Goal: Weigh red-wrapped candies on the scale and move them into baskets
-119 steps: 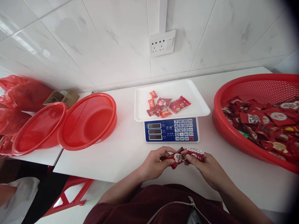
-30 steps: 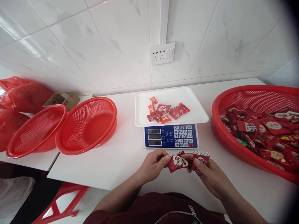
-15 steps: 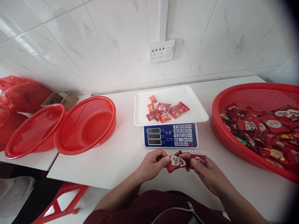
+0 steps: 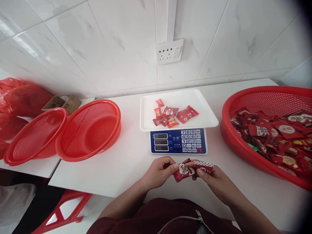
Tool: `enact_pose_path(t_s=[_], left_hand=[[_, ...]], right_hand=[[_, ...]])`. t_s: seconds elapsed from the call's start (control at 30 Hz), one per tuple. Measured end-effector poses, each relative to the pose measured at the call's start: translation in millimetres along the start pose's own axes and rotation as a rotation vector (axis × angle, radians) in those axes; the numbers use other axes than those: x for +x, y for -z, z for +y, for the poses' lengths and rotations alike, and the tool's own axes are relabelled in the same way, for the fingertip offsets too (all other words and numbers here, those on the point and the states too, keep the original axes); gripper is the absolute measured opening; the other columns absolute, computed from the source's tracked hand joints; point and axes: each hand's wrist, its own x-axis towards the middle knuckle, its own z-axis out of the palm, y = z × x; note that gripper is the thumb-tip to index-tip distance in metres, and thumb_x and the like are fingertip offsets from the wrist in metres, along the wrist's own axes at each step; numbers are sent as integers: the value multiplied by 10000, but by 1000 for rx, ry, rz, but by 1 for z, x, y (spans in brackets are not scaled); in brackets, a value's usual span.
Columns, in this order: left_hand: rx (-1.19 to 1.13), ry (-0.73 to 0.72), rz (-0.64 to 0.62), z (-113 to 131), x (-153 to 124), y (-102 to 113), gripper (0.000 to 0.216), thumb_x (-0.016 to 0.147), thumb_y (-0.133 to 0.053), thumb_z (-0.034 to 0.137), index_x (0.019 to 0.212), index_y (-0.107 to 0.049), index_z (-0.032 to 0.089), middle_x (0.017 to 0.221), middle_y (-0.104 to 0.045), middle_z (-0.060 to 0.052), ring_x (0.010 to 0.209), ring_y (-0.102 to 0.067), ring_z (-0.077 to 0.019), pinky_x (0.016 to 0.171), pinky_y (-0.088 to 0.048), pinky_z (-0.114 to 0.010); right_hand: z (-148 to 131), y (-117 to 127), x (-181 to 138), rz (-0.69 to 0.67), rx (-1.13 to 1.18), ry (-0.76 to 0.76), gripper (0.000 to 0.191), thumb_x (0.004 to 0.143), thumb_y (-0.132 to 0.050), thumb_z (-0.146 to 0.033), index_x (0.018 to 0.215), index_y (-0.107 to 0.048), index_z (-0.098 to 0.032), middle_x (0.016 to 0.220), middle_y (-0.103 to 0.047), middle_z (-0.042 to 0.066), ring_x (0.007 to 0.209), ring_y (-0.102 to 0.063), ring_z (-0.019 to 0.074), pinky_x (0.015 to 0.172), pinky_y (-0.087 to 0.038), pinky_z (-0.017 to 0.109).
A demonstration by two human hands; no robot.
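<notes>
Your left hand (image 4: 158, 173) pinched a red candy packet (image 4: 183, 170) in closed fingers, just above the table (image 4: 126, 162) in front of the scale (image 4: 178, 141). Your right hand (image 4: 215, 180) gripped a dotted packet (image 4: 204, 165) touching it.

A blue-faced electronic scale (image 4: 178, 140) stands at the middle of the white worktop (image 4: 117, 165), its white tray (image 4: 206, 112) carrying a small cluster of red wrapped candies (image 4: 170, 114). At the right edge of the frame a large red mesh basket (image 4: 243, 148) holds a heap of red sweets (image 4: 275, 133). Left of centre, two empty red baskets (image 4: 89, 130) (image 4: 34, 135) overlap at the rims. Behind them lie a cardboard box (image 4: 62, 102) and red plastic bags (image 4: 21, 97). A wall socket (image 4: 170, 51) sits on the tiles above the scale, and a red stool (image 4: 65, 208) shows at lower left.
</notes>
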Motion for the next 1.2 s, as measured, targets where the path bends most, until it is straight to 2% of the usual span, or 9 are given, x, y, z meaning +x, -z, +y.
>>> enact_pose_path(t_s=[0.2, 0.57, 0.77, 1.03, 1.2], left_hand=[[42, -18, 4, 4, -2, 0, 396, 815, -526, 519, 705, -577, 142, 684, -567, -28, 651, -487, -130, 622, -400, -245], [-9, 11, -2, 1, -3, -3, 394, 789, -565, 530, 720, -559, 142, 686, -579, -28, 637, -491, -124, 606, -394, -242], [-152, 67, -45, 1, -3, -5, 364, 754, -634, 492, 779, -497, 156, 693, -615, -32, 636, -538, -130, 605, -400, -254], [-179, 74, -8, 4, -5, -6, 394, 687, -722, 438, 849, -489, 163, 752, -536, 16, 645, -466, -90, 589, -364, -220], [-289, 65, -4, 3, -4, -9, 438, 670, -737, 441, 914, -483, 179, 796, -565, 4, 690, -519, -105, 643, -393, -242]], right_hand=[[-7, -3, 0, 19, -13, -16, 473, 737, -579, -606, 959, -731, -217, 978, -690, 108, 721, -576, 203, 709, -493, 389], [1, 0, -1, 23, 23, -20, 437, 761, -574, -580, 977, -729, -233, 975, -696, 100, 797, -586, 227, 733, -474, 380], [-2, -1, -2, 50, 16, -6, 451, 759, -566, -589, 976, -727, -229, 997, -687, 101, 801, -585, 235, 738, -478, 397], [-2, 0, -2, 78, -13, 0, 483, 740, -557, -627, 970, -728, -239, 878, -690, 86, 762, -583, 231, 767, -470, 419], [-5, -1, -3, 72, -45, -10, 504, 731, -553, -641, 956, -734, -228, 921, -690, 98, 789, -589, 248, 788, -470, 444]])
